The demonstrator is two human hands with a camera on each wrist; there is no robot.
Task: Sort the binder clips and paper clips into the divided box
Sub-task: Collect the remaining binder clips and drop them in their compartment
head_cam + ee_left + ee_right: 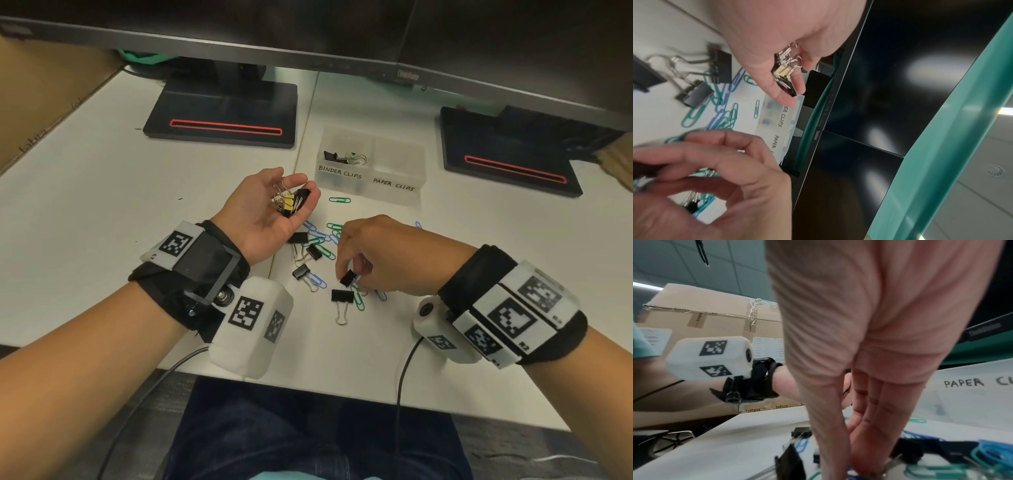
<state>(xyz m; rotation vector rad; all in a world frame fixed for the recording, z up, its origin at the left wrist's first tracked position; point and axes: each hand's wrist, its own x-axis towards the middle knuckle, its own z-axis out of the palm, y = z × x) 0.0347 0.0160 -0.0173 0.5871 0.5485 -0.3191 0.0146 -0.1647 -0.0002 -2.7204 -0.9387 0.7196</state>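
Note:
My left hand (294,186) is turned palm up, left of the pile, its fingers curled round several yellow and black binder clips (291,202); the left wrist view shows those binder clips (785,74) too. My right hand (346,272) reaches down over the pile and pinches one black binder clip (348,278) just above the table. Three more black binder clips (342,295) lie loose among blue and green paper clips (325,236). The divided box (397,186), labelled BINDER CLIPS and PAPER CLIPS, stands behind; its binder side holds a black clip (331,156).
Two black monitor stands (222,113) (507,150) sit behind the box, with the monitors' lower edges overhanging. A cardboard box (41,102) borders the table's left side. One green paper clip (339,199) lies just in front of the divided box. Cables hang over the table's front edge (342,390).

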